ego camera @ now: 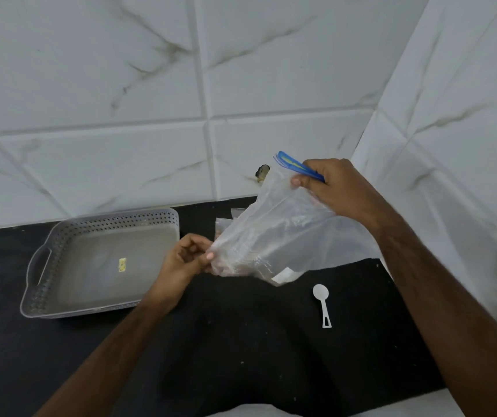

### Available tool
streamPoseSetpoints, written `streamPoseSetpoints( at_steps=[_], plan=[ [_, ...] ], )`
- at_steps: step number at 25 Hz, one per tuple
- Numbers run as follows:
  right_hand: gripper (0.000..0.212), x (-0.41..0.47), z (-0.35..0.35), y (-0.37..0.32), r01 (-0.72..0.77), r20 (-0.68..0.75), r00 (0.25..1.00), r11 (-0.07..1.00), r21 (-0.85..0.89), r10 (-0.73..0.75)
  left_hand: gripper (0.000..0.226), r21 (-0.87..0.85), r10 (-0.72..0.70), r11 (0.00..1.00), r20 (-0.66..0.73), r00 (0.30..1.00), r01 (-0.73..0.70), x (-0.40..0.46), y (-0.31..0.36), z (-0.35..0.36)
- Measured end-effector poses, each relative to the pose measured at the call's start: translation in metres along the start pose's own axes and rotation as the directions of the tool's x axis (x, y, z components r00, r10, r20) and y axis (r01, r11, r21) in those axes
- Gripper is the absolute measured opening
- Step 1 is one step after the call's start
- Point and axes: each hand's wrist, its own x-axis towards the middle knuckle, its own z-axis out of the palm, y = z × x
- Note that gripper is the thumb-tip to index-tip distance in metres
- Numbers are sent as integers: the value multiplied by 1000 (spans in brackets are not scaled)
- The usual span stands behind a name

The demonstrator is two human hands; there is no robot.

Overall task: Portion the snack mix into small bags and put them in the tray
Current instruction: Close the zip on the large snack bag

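The right hand (336, 188) pinched the zip bag (274, 236) by its blue seal, the left hand (185, 258) gripped its lower corner, likely steadying it for opening, right of the tray (45, 284)

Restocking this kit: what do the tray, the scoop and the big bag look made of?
Tray: grey plastic, seemingly matte, with perforated moulded walls. Scoop: white plastic, probably one moulded piece. Big bag: thin clear film, wrinkled and see-through, with a blue zip strip.
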Motion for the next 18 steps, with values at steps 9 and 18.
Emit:
streamPoseSetpoints(
  at_steps=[9,18],
  plan=[
    [22,1,-2,9,-49,-15,999,991,124,51,50,-190,-43,981,-89,995,26,-1,-1,10],
    [20,-2,-4,20,-87,-34,995,994,71,90,15,54,74,996,-200,977,-65,6,-1,4]
  ],
)
